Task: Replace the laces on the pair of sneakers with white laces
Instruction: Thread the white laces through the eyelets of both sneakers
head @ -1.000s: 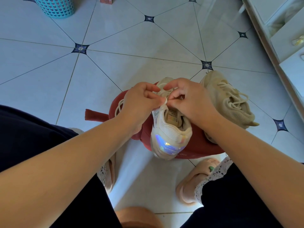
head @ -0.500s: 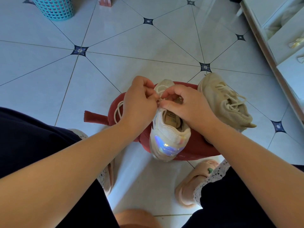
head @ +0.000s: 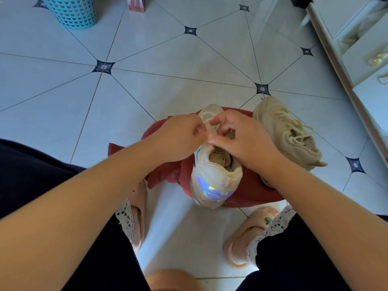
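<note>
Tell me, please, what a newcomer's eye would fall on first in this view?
The white mesh sneaker with an iridescent heel patch, centre frame on a red cloth, draws the eye first. The left hand and right hand pinch its pale lace just above it. A beige knit sneaker, laced, lies to their right.

left hand (head: 178,139) + right hand (head: 243,139): pinching lace (head: 207,123) | sneaker (head: 216,177): on red object (head: 254,190) | second sneaker (head: 294,141): at its right edge

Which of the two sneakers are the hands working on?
The iridescent-heeled sneaker on the red stool; the left hand and right hand pinch its lace. The beige sneaker beside it lies untouched.
</note>
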A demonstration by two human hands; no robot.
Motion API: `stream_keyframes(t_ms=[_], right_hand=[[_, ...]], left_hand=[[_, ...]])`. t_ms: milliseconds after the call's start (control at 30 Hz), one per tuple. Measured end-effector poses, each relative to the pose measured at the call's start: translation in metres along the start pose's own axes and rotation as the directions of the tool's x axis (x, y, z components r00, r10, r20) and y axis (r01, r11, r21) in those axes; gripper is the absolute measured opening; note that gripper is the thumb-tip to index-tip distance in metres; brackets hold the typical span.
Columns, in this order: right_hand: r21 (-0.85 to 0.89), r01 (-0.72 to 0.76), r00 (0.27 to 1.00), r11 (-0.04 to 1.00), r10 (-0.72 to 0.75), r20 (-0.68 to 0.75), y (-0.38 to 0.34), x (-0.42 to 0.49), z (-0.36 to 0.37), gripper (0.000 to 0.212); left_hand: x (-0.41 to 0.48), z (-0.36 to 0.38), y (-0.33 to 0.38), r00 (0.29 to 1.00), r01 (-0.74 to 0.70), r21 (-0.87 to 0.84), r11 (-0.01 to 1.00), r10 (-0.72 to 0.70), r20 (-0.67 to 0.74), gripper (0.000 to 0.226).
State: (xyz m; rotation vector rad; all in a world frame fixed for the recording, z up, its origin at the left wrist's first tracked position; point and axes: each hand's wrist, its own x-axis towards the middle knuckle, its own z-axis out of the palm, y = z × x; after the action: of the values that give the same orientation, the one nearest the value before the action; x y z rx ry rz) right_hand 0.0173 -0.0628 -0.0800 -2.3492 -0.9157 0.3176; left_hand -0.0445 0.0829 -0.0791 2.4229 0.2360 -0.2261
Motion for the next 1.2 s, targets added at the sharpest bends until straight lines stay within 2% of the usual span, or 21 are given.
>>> stream_keyframes(t_ms=[33,100,133,167,200,233,267,333,400,533,700,833,900,933,967,1000,1033,1067,1100,1133,1200], right_hand=[[-0.007,0.006,1.000,1.000,-0.006,0.002,0.000,-0.001,0.001,0.026],[-0.023,0.032,0.999,0.999,-0.032,-0.006,-0.001,-0.002,0.002,0.027],[-0.027,0.044,0.999,0.999,-0.045,-0.020,-0.001,-0.002,0.002,0.026],[-0.028,0.050,0.998,0.998,-0.051,-0.035,0.000,-0.002,0.002,0.024],[-0.024,0.044,0.998,0.999,-0.045,-0.049,0.002,-0.001,0.000,0.024],[-0.016,0.029,0.998,0.999,-0.030,-0.061,0.005,0.000,-0.002,0.024],[-0.006,0.012,0.997,1.000,-0.013,-0.070,0.008,0.000,-0.003,0.026],[0.005,0.004,0.996,1.000,-0.004,-0.086,0.012,0.000,-0.003,0.027],[-0.024,0.043,0.995,0.999,-0.045,-0.092,0.012,-0.002,0.001,0.027],[-0.100,0.080,0.988,0.992,-0.093,-0.127,0.012,-0.003,0.003,0.024],[-0.133,0.112,0.985,0.985,-0.128,-0.118,0.008,-0.005,0.004,0.021],[-0.134,0.112,0.983,0.985,-0.130,-0.131,0.010,-0.002,-0.001,0.009],[-0.137,0.086,0.982,0.987,-0.107,-0.158,0.013,-0.002,-0.004,0.005],[-0.142,0.070,0.982,0.987,-0.094,-0.162,0.014,-0.002,-0.004,0.004],[-0.147,0.058,0.984,0.987,-0.082,-0.159,0.015,-0.002,-0.004,0.004],[-0.148,0.052,0.985,0.988,-0.075,-0.155,0.016,-0.003,-0.003,0.005],[-0.147,0.051,0.986,0.988,-0.074,-0.153,0.016,-0.003,-0.003,0.006],[-0.147,0.053,0.985,0.988,-0.076,-0.152,0.015,-0.003,-0.003,0.007],[-0.150,0.057,0.985,0.987,-0.080,-0.153,0.015,-0.003,-0.003,0.008],[-0.156,0.060,0.984,0.986,-0.084,-0.155,0.014,-0.003,-0.003,0.008],[-0.174,0.063,0.984,0.983,-0.091,-0.156,0.013,-0.003,-0.004,0.009]], left_hand=[[0.000,0.001,-0.001,0.997,-0.036,0.060,0.998,0.033,0.065,0.019],[0.003,-0.007,-0.002,0.997,-0.043,0.042,0.998,0.041,0.065,0.013],[0.005,-0.012,-0.002,1.000,-0.007,-0.092,0.996,0.008,0.010,0.013],[0.005,-0.018,-0.002,0.997,0.037,-0.327,0.944,-0.059,-0.059,0.014],[0.005,-0.023,-0.001,0.984,0.039,-0.592,0.805,-0.133,-0.116,0.019],[0.005,-0.026,-0.002,0.972,0.008,-0.795,0.607,-0.193,-0.137,0.024],[0.006,-0.027,-0.003,0.967,-0.026,-0.904,0.426,-0.217,-0.130,0.028],[0.004,-0.021,0.000,0.974,-0.032,-0.982,0.184,-0.213,-0.072,0.030],[0.005,-0.015,0.003,0.984,-0.019,-0.998,0.054,-0.176,-0.028,0.030],[0.011,-0.007,0.006,0.981,0.007,-0.999,-0.038,-0.194,0.014,0.035],[0.018,-0.008,0.005,0.924,0.067,-0.985,0.157,-0.382,0.002,0.037],[0.018,-0.032,-0.005,0.908,0.002,-0.999,-0.042,-0.418,0.019,0.036],[0.017,-0.048,-0.013,0.887,-0.066,-0.995,-0.075,-0.462,-0.024,0.037],[0.017,-0.052,-0.015,0.872,-0.083,-0.996,-0.035,-0.486,-0.056,0.037],[0.018,-0.052,-0.014,0.856,-0.069,-0.994,0.080,-0.507,-0.100,0.035],[0.018,-0.048,-0.010,0.846,0.000,-0.955,0.297,-0.509,-0.158,0.032],[0.017,-0.040,-0.008,0.855,0.106,-0.813,0.572,-0.470,-0.218,0.029],[0.015,-0.030,-0.006,0.890,0.175,-0.571,0.802,-0.376,-0.256,0.027],[0.013,-0.019,-0.005,0.938,0.163,-0.326,0.931,-0.249,-0.242,0.026],[0.011,-0.011,-0.006,0.970,0.104,-0.178,0.979,-0.139,-0.201,0.025],[0.009,-0.008,-0.008,0.993,0.018,-0.112,0.994,-0.030,-0.110,0.022]])
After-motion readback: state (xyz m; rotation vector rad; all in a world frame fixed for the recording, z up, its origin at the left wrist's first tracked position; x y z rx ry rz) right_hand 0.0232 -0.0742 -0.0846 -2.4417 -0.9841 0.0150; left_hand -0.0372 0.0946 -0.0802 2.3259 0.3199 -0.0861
